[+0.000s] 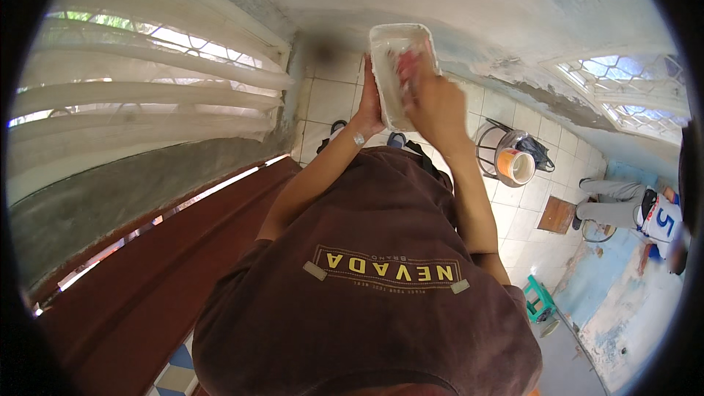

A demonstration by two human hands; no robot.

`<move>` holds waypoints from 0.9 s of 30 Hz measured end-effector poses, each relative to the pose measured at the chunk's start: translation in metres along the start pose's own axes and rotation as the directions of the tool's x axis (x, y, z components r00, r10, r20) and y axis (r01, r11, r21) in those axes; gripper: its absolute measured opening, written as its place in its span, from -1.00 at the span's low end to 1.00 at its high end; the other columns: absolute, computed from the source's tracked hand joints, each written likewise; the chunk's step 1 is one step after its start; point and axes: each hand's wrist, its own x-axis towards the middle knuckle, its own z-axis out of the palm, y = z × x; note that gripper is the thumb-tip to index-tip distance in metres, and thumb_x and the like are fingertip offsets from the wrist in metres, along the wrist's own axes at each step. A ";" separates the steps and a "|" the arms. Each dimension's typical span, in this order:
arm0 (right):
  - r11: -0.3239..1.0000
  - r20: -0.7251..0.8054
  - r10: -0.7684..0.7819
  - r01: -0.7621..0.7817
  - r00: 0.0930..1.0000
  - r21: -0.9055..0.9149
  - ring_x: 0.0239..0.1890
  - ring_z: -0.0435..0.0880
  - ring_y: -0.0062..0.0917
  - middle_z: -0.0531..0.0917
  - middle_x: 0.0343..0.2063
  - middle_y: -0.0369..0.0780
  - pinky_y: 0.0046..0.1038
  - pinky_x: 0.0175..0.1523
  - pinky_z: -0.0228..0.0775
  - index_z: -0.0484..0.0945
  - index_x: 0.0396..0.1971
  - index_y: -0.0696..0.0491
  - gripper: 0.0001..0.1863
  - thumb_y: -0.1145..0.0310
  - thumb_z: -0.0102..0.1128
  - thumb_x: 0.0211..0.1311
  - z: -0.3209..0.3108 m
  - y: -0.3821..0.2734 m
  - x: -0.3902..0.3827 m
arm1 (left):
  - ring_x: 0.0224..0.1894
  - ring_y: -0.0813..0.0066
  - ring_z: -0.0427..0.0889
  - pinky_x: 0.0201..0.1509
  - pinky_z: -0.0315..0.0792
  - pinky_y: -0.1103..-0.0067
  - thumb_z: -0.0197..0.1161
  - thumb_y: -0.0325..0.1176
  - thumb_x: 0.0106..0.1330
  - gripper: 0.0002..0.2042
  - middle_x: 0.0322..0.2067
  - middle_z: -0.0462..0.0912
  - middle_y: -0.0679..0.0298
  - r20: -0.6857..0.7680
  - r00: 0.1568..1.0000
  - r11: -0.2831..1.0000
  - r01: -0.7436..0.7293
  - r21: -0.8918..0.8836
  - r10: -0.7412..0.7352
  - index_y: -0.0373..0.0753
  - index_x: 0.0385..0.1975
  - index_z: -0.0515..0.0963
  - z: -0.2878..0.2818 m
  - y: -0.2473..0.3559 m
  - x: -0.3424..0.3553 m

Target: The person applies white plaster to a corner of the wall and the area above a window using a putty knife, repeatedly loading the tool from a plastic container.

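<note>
A white oblong tray (387, 114) is held up in front of me, its rim smeared and its inside coated in something pale. My left hand (372, 106) grips it along its left side, with the fingers partly hidden behind. Over the right side of the tray, my right hand (438, 110) is closed and smeared by motion. A red, blurred thing (408, 64) shows inside the tray by that hand's fingers; its kind I cannot make out, nor whether the hand holds it.
A slatted window (147, 95) and a dark red panel (183, 249) lie to my left. At the right, an orange-and-white bucket (519, 169) stands near a round-framed stool (487, 143) and a dark bag (539, 154). Beyond are a green stool (539, 297) and another person (631, 213) by the wall.
</note>
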 end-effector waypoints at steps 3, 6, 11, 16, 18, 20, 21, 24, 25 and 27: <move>0.980 0.133 -0.128 0.146 0.983 -0.135 -0.53 0.67 0.03 0.64 -0.63 0.02 -0.02 -0.44 0.47 0.39 -0.11 0.14 -0.76 0.31 0.12 0.39 0.037 0.002 0.010 | 0.27 0.24 0.54 0.37 0.45 0.22 -0.25 0.54 0.35 -0.11 0.29 0.48 0.19 -0.092 0.994 0.996 0.050 -0.077 -0.058 -0.07 0.42 0.29 -0.016 0.012 -0.006; 0.999 0.081 0.042 -0.042 0.996 -0.002 -0.50 0.71 -0.01 0.68 -0.57 0.05 -0.02 -0.40 0.53 0.40 -0.06 0.15 -0.71 0.32 0.11 0.33 0.014 -0.038 0.023 | 0.42 0.23 0.35 0.47 0.31 0.20 -0.21 0.47 0.40 -0.19 0.41 0.33 0.28 0.034 0.999 0.995 -0.004 -0.101 0.008 0.03 0.48 0.21 -0.021 0.032 -0.021; 0.989 0.112 -0.103 0.113 0.988 -0.093 -0.47 0.68 0.05 0.67 -0.56 0.06 0.03 -0.33 0.51 0.38 0.11 0.18 -0.57 0.32 0.16 0.31 0.070 -0.052 0.025 | 0.40 0.29 0.38 0.47 0.34 0.24 -0.19 0.48 0.40 -0.18 0.36 0.39 0.29 0.123 0.990 0.972 0.100 -0.214 -0.075 0.01 0.47 0.21 -0.049 0.058 -0.024; 0.995 0.062 0.050 -0.055 0.997 0.082 -0.44 0.67 0.10 0.65 -0.55 0.10 0.04 -0.31 0.51 0.34 0.21 0.21 -0.49 0.32 0.12 0.33 0.058 -0.094 0.035 | 0.20 0.27 0.59 0.29 0.52 0.29 -0.34 0.51 0.40 -0.14 0.21 0.54 0.19 -0.035 0.999 0.995 -0.009 -0.096 0.005 -0.10 0.39 0.31 -0.054 0.088 -0.032; 0.995 0.095 -0.098 0.100 0.991 -0.015 -0.41 0.67 0.14 0.65 -0.53 0.14 0.07 -0.29 0.50 0.29 0.30 0.21 -0.43 0.24 0.11 0.40 0.101 -0.092 0.033 | 0.20 0.28 0.59 0.29 0.53 0.29 -0.35 0.51 0.40 -0.14 0.21 0.54 0.18 -0.080 0.996 0.993 0.038 -0.107 -0.047 -0.11 0.39 0.31 -0.059 0.101 -0.030; 0.996 0.130 -0.077 0.083 0.988 -0.040 -0.42 0.67 0.13 0.65 -0.53 0.14 0.07 -0.31 0.49 0.35 0.22 0.19 -0.50 0.24 0.11 0.41 0.108 -0.094 0.041 | 0.23 0.26 0.57 0.32 0.51 0.28 -0.35 0.52 0.39 -0.12 0.24 0.51 0.16 -0.060 0.996 0.987 0.058 -0.149 -0.068 -0.11 0.41 0.28 -0.074 0.110 -0.037; 0.995 0.132 -0.082 0.088 0.988 -0.038 -0.42 0.67 0.13 0.65 -0.53 0.14 0.07 -0.31 0.49 0.35 0.22 0.19 -0.50 0.24 0.11 0.41 0.105 -0.093 0.044 | 0.30 0.27 0.49 0.38 0.44 0.26 -0.35 0.50 0.40 -0.13 0.30 0.45 0.18 0.001 1.000 0.994 0.024 -0.104 -0.024 -0.09 0.45 0.22 -0.084 0.107 -0.035; 0.998 0.085 0.034 -0.029 0.996 -0.058 -0.42 0.70 0.07 0.68 -0.47 0.11 0.06 -0.29 0.52 0.41 0.01 0.14 -0.64 0.27 0.14 0.32 0.091 -0.099 0.046 | 0.39 0.27 0.39 0.46 0.36 0.25 -0.40 0.48 0.41 -0.12 0.39 0.34 0.18 0.109 0.993 0.996 0.046 -0.070 -0.038 -0.10 0.50 0.14 -0.087 0.122 -0.047; 0.994 0.060 0.107 -0.105 0.992 -0.044 -0.43 0.70 0.06 0.68 -0.49 0.10 0.04 -0.31 0.53 0.40 0.04 0.15 -0.62 0.27 0.14 0.31 0.089 -0.103 0.044 | 0.40 0.27 0.39 0.46 0.35 0.26 -0.41 0.48 0.41 -0.11 0.40 0.33 0.17 0.136 0.989 0.993 0.078 -0.088 -0.066 -0.11 0.50 0.13 -0.087 0.123 -0.047; 0.988 0.097 0.091 -0.077 0.991 -0.137 -0.47 0.70 0.03 0.67 -0.52 0.09 -0.01 -0.36 0.53 0.39 0.11 0.18 -0.55 0.30 0.15 0.28 0.101 -0.108 0.035 | 0.37 0.26 0.42 0.45 0.38 0.30 -0.41 0.50 0.40 -0.09 0.38 0.36 0.16 0.176 0.978 0.984 0.131 -0.124 -0.108 -0.13 0.50 0.13 -0.088 0.126 -0.049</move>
